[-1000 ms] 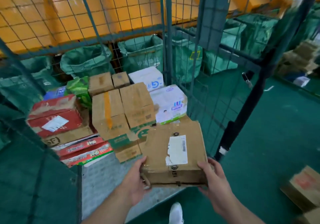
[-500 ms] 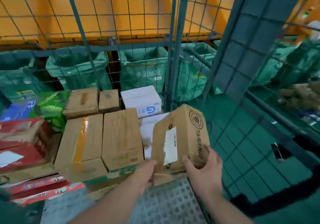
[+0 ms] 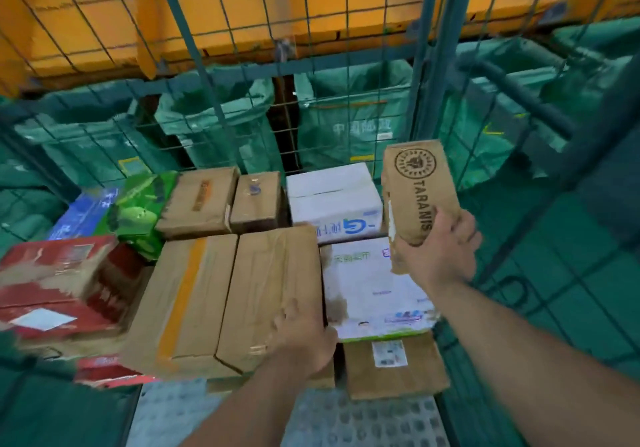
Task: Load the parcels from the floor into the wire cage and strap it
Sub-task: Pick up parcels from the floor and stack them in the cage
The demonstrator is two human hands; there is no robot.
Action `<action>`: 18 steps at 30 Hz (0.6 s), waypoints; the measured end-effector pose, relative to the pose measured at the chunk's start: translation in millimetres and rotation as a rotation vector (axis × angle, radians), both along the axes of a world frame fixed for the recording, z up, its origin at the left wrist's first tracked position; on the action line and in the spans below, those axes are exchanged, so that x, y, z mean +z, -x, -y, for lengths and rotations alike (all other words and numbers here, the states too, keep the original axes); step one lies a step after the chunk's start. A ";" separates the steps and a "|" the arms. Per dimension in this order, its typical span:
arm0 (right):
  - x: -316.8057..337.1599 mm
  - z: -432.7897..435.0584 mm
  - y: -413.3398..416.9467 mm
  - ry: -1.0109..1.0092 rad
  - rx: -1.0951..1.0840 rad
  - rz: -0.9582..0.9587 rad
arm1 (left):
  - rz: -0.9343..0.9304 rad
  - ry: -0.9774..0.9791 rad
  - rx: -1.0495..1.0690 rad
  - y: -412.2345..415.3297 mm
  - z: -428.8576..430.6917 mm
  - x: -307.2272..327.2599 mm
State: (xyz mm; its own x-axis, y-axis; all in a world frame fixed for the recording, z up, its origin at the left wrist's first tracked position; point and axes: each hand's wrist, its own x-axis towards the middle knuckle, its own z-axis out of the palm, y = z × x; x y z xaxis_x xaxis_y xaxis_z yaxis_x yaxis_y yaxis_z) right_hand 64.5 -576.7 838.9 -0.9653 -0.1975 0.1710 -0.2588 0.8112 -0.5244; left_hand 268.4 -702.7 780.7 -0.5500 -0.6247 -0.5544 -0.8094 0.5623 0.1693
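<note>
Both hands are at work inside the wire cage (image 3: 433,65). The right hand (image 3: 440,256) has its fingers and thumb wrapped round the lower end of the TARANIS parcel (image 3: 417,187). It holds this brown parcel upright on its narrow edge, in the air above the printed white parcel (image 3: 367,284) and close to the cage's right wall. The left hand (image 3: 301,335) lies on the near right corner of the brown carton (image 3: 273,290) in the front row. Its fingers are curled over the top edge, though motion blur hides how firmly they grip.

The step in hand looks like placing the TARANIS parcel on the load. The free room seems to be on top of the printed white parcel, in front of the white box (image 3: 332,197) at the back. Laying the parcel flat there would probably serve better than standing it on edge, since a tall thin parcel could tip against the wire. Lowering it until its face meets the parcel below, and only then letting go, should keep it from sliding toward the wall. The left hand can steady the brown carton, or press it against the orange-taped carton (image 3: 187,301) beside it, so the row stays tight. A level, close-packed top layer would likely make the strapping easier; no strap is in view.
</note>
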 end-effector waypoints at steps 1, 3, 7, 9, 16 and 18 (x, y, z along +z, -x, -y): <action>-6.3 9.0 9.9 -0.025 -0.011 -0.007 | 0.031 -0.005 0.015 4.2 2.9 -3.0; -17.2 25.9 26.4 -0.057 -0.042 0.001 | 0.079 -0.013 0.039 9.9 11.8 -4.4; -34.6 54.3 51.2 -0.137 -0.017 0.037 | 0.042 -0.041 0.083 3.9 39.1 -30.0; -42.3 67.6 60.0 -0.132 -0.012 0.074 | -0.015 -0.061 0.090 -0.4 47.0 -41.6; -48.4 83.4 83.2 -0.079 0.056 0.135 | -0.005 -0.137 0.107 3.9 49.2 -43.3; -46.1 78.2 85.1 -0.091 0.067 0.137 | -0.005 -0.132 0.127 7.5 46.6 -45.1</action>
State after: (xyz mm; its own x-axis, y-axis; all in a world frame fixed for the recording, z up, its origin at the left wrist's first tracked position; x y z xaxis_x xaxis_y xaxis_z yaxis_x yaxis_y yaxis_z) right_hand -20.6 -654.8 792.8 -0.9626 -0.2706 0.0171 -0.2447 0.8401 -0.4841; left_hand 260.9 -749.2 735.6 -0.4739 -0.6117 -0.6335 -0.8716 0.4281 0.2387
